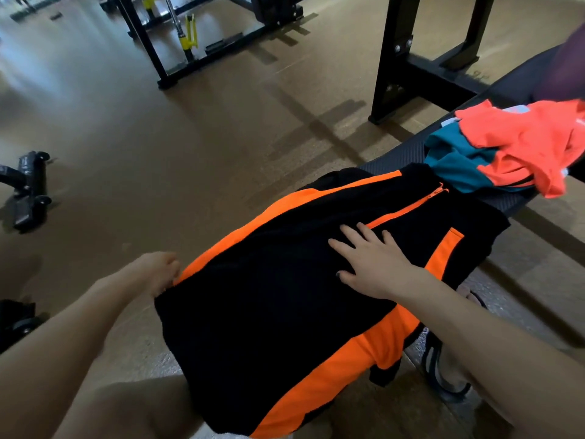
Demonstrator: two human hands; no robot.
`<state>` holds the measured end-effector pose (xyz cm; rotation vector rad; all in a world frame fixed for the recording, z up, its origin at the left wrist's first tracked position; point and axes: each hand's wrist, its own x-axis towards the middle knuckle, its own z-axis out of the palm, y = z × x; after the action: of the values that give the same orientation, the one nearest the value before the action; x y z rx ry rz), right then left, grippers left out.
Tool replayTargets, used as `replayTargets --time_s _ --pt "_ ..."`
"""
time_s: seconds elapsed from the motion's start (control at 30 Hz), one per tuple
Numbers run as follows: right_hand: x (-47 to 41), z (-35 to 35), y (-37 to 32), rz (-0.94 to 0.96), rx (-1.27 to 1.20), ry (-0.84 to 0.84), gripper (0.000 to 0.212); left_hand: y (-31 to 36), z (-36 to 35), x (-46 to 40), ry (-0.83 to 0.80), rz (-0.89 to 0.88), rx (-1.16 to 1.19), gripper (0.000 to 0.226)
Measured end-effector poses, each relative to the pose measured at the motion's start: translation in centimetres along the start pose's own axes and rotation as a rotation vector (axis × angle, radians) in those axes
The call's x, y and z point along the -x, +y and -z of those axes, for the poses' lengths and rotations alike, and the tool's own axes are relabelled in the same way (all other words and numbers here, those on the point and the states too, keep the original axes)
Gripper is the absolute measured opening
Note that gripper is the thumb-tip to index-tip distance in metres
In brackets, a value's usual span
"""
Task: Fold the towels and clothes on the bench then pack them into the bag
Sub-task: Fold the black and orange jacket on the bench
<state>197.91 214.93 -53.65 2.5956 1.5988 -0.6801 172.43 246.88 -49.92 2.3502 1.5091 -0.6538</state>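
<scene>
A black jacket with orange stripes and an orange zip (285, 299) lies spread over the near end of the black padded bench (395, 156), its lower part hanging toward my knees. My left hand (158, 270) pinches the jacket's left edge at an orange stripe. Flat on the jacket's middle rests my right hand (370, 261), fingers spread, holding nothing. Farther along the bench a crumpled coral and teal garment (512, 147) lies in a heap, and a dark purple cloth (566, 71) sits at the far right edge. No bag is in view.
Brown gym floor (158, 137) stretches to the left. A black machine frame (424, 61) stands behind the bench, and another rack with yellow parts (186, 36) stands farther back. Wheeled black equipment (28, 188) sits at the left edge. My sandalled foot (443, 365) is under the bench.
</scene>
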Motion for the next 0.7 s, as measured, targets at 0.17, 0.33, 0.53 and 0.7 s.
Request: replayTargets --time_s 0.17,0.33,0.53,0.7 --pt "0.1 1.5 1.1 -0.084 -0.114 0.095 0.066 7.6 0.2 -0.4 0.127 -0.311 -0.065 0.041" --pt "0.0 1.9 4.2 -0.247 -0.130 0.028 0.072 19.5 -0.7 -1.2 0.013 -0.546 0.110 0.057" --pt "0.2 1.9 6.9 -0.289 -0.150 -0.050 0.074 28.3 0.4 -4.8 -0.042 -0.629 0.114 0.055" --pt "0.4 1.7 7.6 -0.241 -0.127 -0.050 0.075 32.5 1.6 -6.3 -0.159 -0.724 -0.005 0.062"
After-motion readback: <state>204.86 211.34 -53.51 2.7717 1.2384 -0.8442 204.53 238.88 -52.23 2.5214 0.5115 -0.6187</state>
